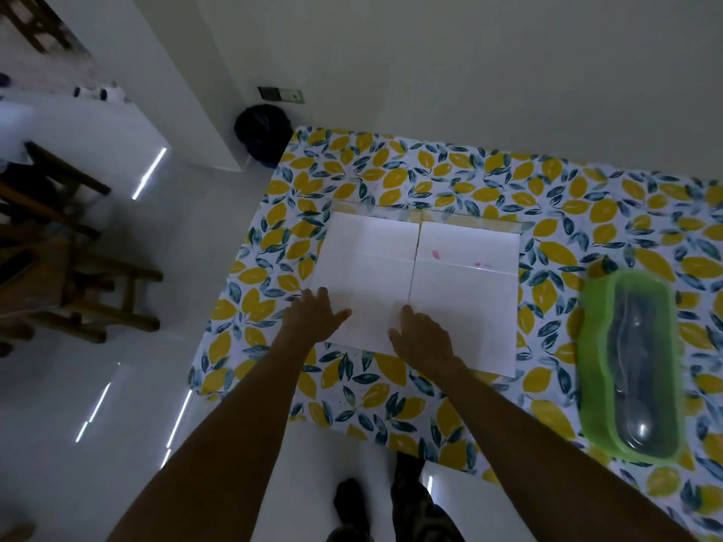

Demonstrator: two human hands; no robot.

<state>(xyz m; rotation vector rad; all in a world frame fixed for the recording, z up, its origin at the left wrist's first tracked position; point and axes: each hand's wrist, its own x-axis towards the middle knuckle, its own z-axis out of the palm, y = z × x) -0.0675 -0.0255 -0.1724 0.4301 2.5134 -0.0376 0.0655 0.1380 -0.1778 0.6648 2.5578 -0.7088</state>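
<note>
Left hand (313,318) and right hand (422,338) both flat, fingers straight, on the creased white paper sheet (450,275) at its 6 o'clock edge, lime-green plastic box (590,346) off at 3 o'clock.

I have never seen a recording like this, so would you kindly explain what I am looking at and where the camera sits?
There is no machine here: a person is working with two bare hands. The single picture comes from a camera worn on their head, looking forward and down, so the arms reach in from the bottom.

The table has a lemon-patterned cover. On it lies a sheet of white paper, creased into four quarters, with small pink smudges on its far right quarter. The left hand rests flat at the sheet's near left corner, and the right hand lies flat at its near edge. Neither hand has a grip on anything.

To the right sits a green box with a clear lid; its contents are unclear. Wooden chairs stand to the left.
</note>
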